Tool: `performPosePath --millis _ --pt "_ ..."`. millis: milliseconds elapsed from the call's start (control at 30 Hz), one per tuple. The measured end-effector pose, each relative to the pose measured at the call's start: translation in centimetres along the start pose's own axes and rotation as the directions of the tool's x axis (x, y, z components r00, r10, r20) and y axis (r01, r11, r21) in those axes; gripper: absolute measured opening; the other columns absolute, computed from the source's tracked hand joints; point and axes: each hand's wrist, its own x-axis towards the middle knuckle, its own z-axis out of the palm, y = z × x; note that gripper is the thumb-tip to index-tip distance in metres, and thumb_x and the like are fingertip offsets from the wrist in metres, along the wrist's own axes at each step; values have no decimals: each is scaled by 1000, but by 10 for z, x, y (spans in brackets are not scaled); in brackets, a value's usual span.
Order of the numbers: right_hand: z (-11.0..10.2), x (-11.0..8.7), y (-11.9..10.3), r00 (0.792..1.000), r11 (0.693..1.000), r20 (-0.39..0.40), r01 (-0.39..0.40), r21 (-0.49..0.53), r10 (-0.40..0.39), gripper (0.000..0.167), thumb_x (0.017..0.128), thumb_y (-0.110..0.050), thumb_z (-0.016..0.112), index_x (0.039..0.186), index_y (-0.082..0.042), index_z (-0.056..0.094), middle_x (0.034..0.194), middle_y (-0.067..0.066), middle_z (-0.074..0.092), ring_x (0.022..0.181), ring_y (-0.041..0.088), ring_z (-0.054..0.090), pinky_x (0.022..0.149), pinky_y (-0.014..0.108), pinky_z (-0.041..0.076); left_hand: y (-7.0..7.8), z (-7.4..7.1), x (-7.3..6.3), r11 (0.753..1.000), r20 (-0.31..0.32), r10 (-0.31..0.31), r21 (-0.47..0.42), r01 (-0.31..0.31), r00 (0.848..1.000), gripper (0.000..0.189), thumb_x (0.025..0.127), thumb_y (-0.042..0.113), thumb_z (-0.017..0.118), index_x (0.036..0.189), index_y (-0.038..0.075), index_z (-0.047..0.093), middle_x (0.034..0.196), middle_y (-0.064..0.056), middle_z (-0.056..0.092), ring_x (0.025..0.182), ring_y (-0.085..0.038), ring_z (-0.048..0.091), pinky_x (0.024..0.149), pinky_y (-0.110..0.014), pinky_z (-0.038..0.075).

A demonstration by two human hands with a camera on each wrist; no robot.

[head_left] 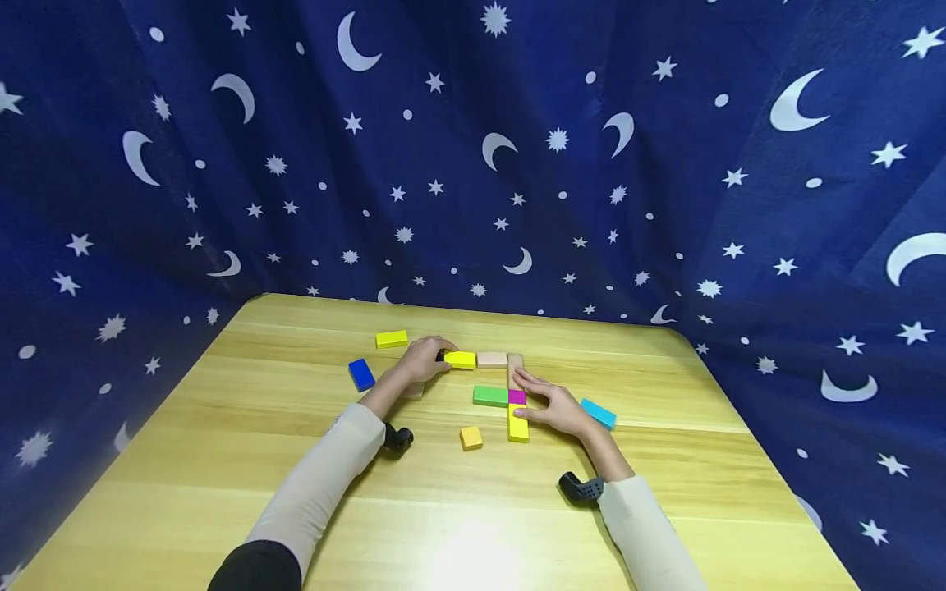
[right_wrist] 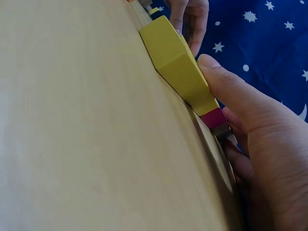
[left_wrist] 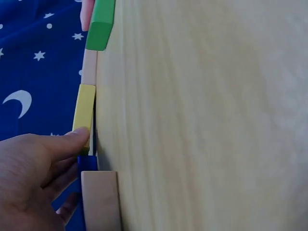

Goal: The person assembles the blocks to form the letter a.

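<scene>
Wood-grain table (head_left: 665, 410), starry navy curtain (head_left: 473, 107) behind. Left hand (head_left: 424, 357) pinches yellow rectangular wooden block (head_left: 461, 360) toward far edge; right hand (head_left: 559, 408) spread, thumb touching second yellow rectangular wooden block (head_left: 518, 428). Probably light, stiff; grab long sides.

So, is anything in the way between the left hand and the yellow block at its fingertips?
Nothing visible: the left hand is touching the yellow block, and no other thing shows between that block and the pale block beside it.
</scene>
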Motion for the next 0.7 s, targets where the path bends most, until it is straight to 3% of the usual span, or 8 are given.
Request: performPosePath --millis 200,433,700 --pt "-3 -1 -1 999 999 30 -39 25 38 69 81 -39 70 139 -14 43 147 0 30 134 33 24 106 51 22 0 5 1 999 -6 -34 38 35 999 35 84 18 68 119 13 64 122 -7 58 118 -28 47 93 -44 35" --pt "-4 0 0 998 999 47 -44 10 43 70 82 -42 67 141 -16 40 148 -1 29 132 42 21 106 54 19 0 7 4 997 -13 -58 55 59 998 36 85 19 67 121 15 63 124 -5 57 119 -27 46 87 -41 35" --pt "-4 0 2 998 999 56 -39 17 38 72 81 -45 67 141 -16 39 148 -1 28 132 43 20 106 54 17 3 9 6 997 -15 -60 51 60 998 35 85 20 67 120 17 63 124 -4 58 117 -27 46 85 -39 34"
